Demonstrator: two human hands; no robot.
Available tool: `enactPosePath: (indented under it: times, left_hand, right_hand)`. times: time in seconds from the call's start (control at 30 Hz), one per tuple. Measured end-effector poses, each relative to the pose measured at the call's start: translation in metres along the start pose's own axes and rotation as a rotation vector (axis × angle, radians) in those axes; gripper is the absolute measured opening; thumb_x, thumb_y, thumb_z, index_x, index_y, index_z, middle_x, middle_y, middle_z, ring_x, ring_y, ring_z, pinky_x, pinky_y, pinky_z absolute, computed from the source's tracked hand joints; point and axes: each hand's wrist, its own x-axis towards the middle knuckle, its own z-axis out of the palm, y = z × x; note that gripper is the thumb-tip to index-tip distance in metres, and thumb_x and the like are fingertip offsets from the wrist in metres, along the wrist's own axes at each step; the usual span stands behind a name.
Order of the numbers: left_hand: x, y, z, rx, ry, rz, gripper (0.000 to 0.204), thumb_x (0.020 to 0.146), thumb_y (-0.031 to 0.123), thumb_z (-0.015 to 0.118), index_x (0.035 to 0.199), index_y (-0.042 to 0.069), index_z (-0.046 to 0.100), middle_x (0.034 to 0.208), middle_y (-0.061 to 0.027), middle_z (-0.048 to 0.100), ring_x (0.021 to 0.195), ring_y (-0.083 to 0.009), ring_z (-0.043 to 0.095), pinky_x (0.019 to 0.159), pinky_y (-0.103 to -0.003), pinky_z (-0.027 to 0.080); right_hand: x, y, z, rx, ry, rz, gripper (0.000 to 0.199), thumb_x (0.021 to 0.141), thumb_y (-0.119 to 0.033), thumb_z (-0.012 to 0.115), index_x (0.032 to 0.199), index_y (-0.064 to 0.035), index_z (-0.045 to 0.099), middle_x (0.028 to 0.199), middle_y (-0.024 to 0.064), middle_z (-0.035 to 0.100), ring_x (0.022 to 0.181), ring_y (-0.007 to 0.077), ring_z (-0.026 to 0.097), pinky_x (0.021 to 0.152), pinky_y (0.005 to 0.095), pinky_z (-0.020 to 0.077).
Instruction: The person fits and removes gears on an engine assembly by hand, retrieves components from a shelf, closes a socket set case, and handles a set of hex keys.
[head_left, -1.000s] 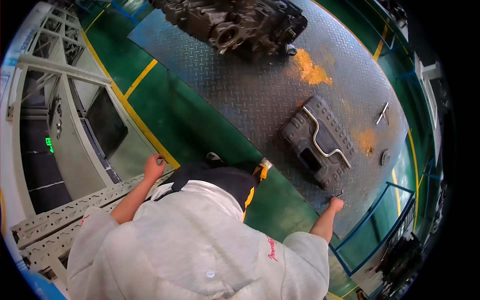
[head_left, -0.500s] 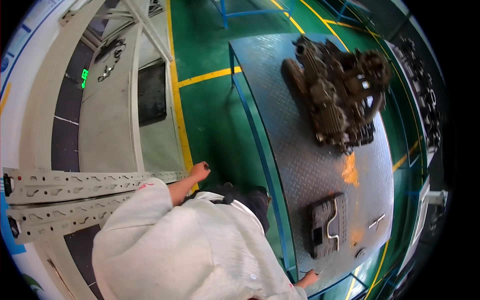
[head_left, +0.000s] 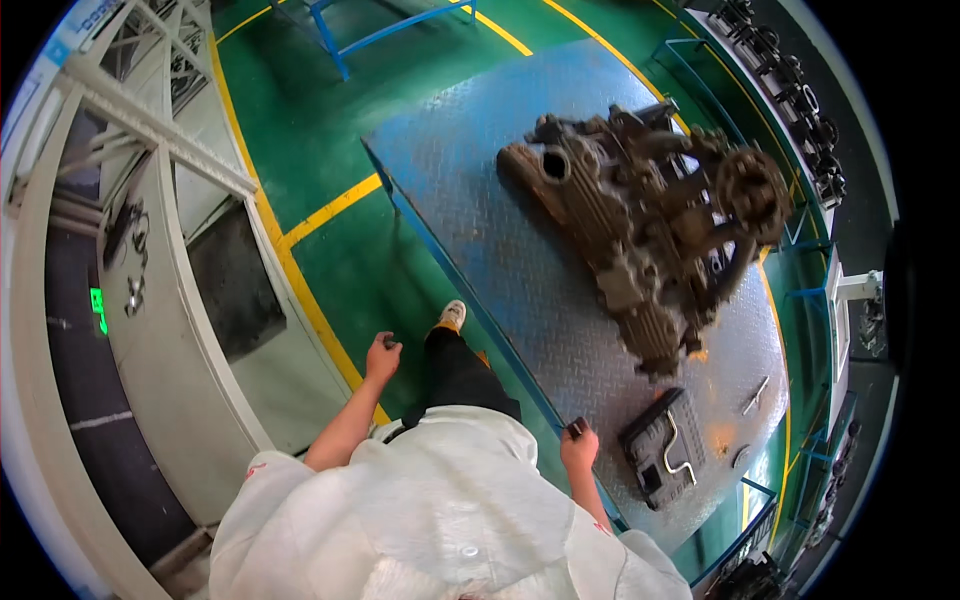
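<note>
My left hand (head_left: 381,362) hangs over the floor left of the table, fingers curled round a small dark piece (head_left: 391,344) whose kind I cannot make out. By the table's near-left edge is my right hand (head_left: 580,450), closed on a short dark object (head_left: 575,429), too small to name. A greasy brown engine (head_left: 640,240) rests on the blue, tread-patterned metal table (head_left: 455,150), beyond my right hand. Right of that hand lies a dark tool case (head_left: 690,440), with a bent metal crank handle (head_left: 676,446) on top. Neither hand touches the engine or the case.
A T-shaped metal tool (head_left: 756,396) and a small round part (head_left: 741,457) lie at the table's right. Pale metal framing (head_left: 190,250) stands at the left. Blue frames (head_left: 395,30) stand beyond, on the green floor (head_left: 340,240). A rack of dark parts (head_left: 790,90) lines the far right.
My body has stepped forward and turned, so the engine appears nearer. The right hand has risen from low beside the case to the table edge, and its dark object now shows.
</note>
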Motion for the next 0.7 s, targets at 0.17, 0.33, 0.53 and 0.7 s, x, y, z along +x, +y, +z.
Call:
enactPosePath:
  times: [0.17, 0.33, 0.53, 0.7]
  left_hand:
    - [0.121, 0.095, -0.029, -0.070, -0.044, 0.106, 0.030, 0.079, 0.018, 0.062, 0.104, 0.002, 0.059, 0.083, -0.0111, 0.066, 0.077, -0.0213, 0.063, 0.072, -0.032, 0.049]
    - [0.213, 0.203, -0.003, -0.069, -0.066, 0.187, 0.027, 0.079, 0.022, 0.062, 0.099, 0.004, 0.062, 0.085, -0.0117, 0.067, 0.080, -0.0245, 0.064, 0.074, -0.034, 0.049]
    - [0.312, 0.320, 0.072, -0.016, -0.304, 0.397, 0.027, 0.080, 0.024, 0.062, 0.098, 0.003, 0.062, 0.090, -0.0139, 0.066, 0.086, -0.0281, 0.063, 0.076, -0.036, 0.049]
    - [0.384, 0.401, 0.142, -0.017, -0.548, 0.465, 0.025, 0.080, 0.020, 0.060, 0.096, 0.002, 0.061, 0.091, -0.0157, 0.064, 0.087, -0.0321, 0.061, 0.077, -0.039, 0.048]
  right_hand:
    - [0.078, -0.100, 0.021, -0.113, -0.274, 0.010, 0.026, 0.075, -0.020, 0.059, 0.094, -0.0037, 0.062, 0.088, 0.0225, 0.064, 0.086, 0.0416, 0.061, 0.073, 0.0472, 0.0489]
    - [0.099, -0.125, 0.016, -0.127, -0.254, 0.049, 0.021, 0.075, -0.020, 0.058, 0.088, -0.0036, 0.061, 0.085, 0.0207, 0.065, 0.085, 0.0415, 0.060, 0.071, 0.0476, 0.0484]
    - [0.073, -0.130, 0.045, -0.102, -0.002, 0.454, 0.014, 0.071, -0.014, 0.061, 0.070, -0.0005, 0.060, 0.059, 0.0137, 0.061, 0.054, 0.0270, 0.062, 0.052, 0.0394, 0.0471]
    - [0.028, -0.198, 0.070, 0.279, 0.041, 0.899, 0.009, 0.072, -0.008, 0.060, 0.074, -0.0010, 0.056, 0.061, 0.0123, 0.059, 0.052, 0.0239, 0.056, 0.051, 0.0369, 0.0446]
